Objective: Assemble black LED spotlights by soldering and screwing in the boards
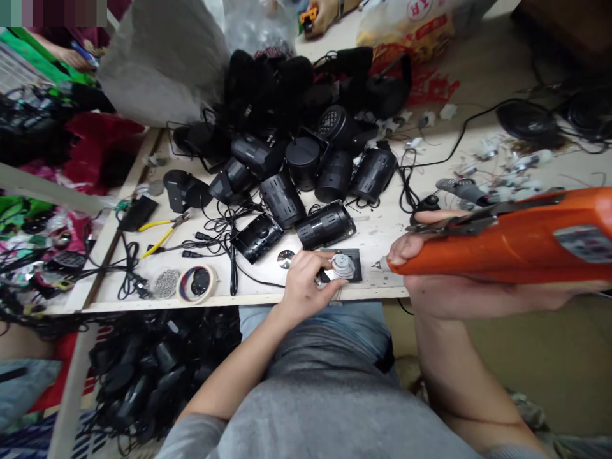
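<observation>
My left hand (pixel 308 280) rests at the bench's front edge, thumb and fingers closed around a small round grey-white part (pixel 343 264). That part sits on a dark rectangular plate (pixel 356 256) lying on the bench. My right hand (pixel 415 255) is wrapped around an orange electric screwdriver (pixel 507 245), held level with its tip (pixel 380 263) pointing left, just right of the plate and apart from it. Close behind my left hand lie black cylindrical lamp housings, the nearest (pixel 325 226) on its side. A small dark disc with holes (pixel 285 257) lies left of my fingers.
Yellow-handled pliers (pixel 162 236), a tape roll (pixel 197 284) and a pile of small screws (pixel 167 283) lie at left among black cables. More black housings (pixel 272 89) are heaped behind. White connectors (pixel 516 166) scatter at right. Another person's hand (pixel 322 16) shows at the far side.
</observation>
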Demonstrator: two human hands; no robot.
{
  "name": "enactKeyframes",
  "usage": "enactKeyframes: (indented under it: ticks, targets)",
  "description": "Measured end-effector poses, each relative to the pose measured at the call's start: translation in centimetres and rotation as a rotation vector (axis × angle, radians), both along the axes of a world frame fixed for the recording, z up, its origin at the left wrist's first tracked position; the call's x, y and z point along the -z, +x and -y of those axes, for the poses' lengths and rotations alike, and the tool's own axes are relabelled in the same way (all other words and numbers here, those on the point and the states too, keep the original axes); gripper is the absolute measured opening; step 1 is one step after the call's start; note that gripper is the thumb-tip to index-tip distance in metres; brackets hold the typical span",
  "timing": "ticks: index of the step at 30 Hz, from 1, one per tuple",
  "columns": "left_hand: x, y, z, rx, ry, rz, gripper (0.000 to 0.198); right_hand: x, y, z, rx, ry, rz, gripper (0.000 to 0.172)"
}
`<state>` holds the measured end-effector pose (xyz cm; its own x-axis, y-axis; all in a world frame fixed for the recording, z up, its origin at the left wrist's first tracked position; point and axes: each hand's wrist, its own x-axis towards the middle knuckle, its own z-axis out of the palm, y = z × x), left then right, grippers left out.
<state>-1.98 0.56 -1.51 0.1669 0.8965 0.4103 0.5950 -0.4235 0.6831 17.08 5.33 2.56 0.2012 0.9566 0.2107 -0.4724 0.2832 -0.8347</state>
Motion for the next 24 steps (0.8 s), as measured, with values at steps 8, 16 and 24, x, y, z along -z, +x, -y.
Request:
enactKeyframes:
  ticks: [8,16,24]
  targets:
    - [0.2,1.0,0.4,0.012,-0.212,0.126,0.028,-0.5,-0.5,0.0,0.019,0.114,0.067,0.093]
    - [-1.1,0.9,-0.3,0.039,-0.312,0.052,0.048,-0.6,-1.4,0.1,-0.01,0.03,-0.024,0.074]
    - [-0.2,0.6,-0.8,0.08,-0.278,0.116,0.042,0.0,-1.5,0.0,0.024,0.018,-0.042,0.084]
